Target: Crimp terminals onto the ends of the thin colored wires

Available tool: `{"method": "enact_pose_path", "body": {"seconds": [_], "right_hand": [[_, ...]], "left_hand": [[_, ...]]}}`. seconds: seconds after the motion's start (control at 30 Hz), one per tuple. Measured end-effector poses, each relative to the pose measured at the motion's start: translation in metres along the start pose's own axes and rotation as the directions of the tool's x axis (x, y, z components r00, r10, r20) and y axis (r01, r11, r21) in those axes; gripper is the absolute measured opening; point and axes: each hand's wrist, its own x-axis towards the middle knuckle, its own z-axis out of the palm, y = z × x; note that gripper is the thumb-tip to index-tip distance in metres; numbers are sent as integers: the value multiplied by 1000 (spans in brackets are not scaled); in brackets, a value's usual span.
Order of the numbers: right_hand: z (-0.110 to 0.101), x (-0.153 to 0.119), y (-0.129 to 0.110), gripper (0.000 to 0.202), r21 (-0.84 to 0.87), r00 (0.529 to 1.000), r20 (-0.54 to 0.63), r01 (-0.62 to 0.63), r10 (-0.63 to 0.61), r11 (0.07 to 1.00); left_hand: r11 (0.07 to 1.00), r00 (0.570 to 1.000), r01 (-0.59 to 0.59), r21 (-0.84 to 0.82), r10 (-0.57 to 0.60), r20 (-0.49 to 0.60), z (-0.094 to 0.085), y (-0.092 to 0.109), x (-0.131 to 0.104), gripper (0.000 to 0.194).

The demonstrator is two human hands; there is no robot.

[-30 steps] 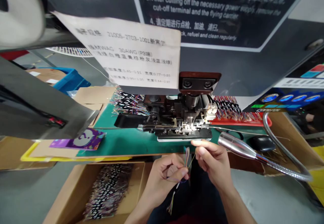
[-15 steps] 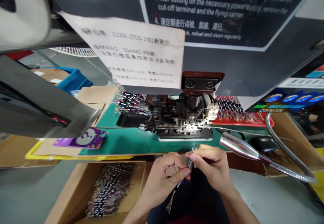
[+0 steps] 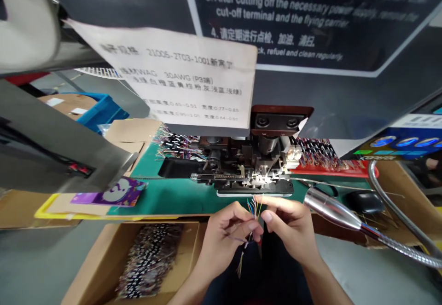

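My left hand (image 3: 229, 236) pinches a small bundle of thin coloured wires (image 3: 254, 207) between thumb and fingers. The wire ends fan out upward in blue, white, red and yellow, while the bundle's other frayed end (image 3: 239, 268) hangs below the hand. My right hand (image 3: 292, 222) is at the fanned ends, thumb and index finger apart; the index fingertip reaches the wires, and I cannot tell whether it touches them. Just beyond both hands stands a crimping machine, its metal applicator (image 3: 264, 176) lit brightly. A strip of terminals (image 3: 228, 176) runs into it from the left.
A cardboard box (image 3: 186, 259) with many wire bundles sits at lower left. More bundles lie on the green bench (image 3: 172, 199) behind the machine and in a red tray (image 3: 359, 169). A lamp on a flexible neck (image 3: 331, 208) juts in at right, near a black mouse (image 3: 364, 201).
The fingers of my right hand have come apart from the wire tips, which now spread out in a fan. My left hand keeps its pinch. The view has shifted slightly.
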Motion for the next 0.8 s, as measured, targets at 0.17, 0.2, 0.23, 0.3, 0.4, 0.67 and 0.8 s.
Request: {"method": "enact_pose_path", "body": {"seconds": [0.17, 0.2, 0.23, 0.3, 0.4, 0.67, 0.8], "right_hand": [[5, 1, 0, 24, -33, 998, 42, -43, 44, 999], [7, 2, -1, 23, -47, 999, 28, -44, 46, 998], [8, 3, -1, 23, -65, 999, 8, -38, 38, 997], [10, 6, 0, 21, -91, 1000, -28, -7, 5, 996], [11, 9, 1, 19, -109, 999, -39, 0, -4, 994], [11, 17, 0, 18, -160, 999, -50, 11, -19, 987], [11, 19, 3, 21, -166, 998, -59, -8, -1, 986]], "left_hand": [[995, 998, -54, -80, 51, -40, 0, -7, 6, 32], [994, 995, -81, -79, 76, -60, 1, -7, 7, 30], [992, 992, -107, -71, 101, -81, 2, -7, 9, 29], [990, 984, -135, -44, 129, -124, 4, -5, 12, 27], [994, 984, -110, -16, 107, -142, 5, -2, 16, 25], [994, 987, -110, 3, 110, -114, 2, -2, 22, 24], [986, 975, -162, 44, 166, -146, 2, -3, 23, 22]]}}
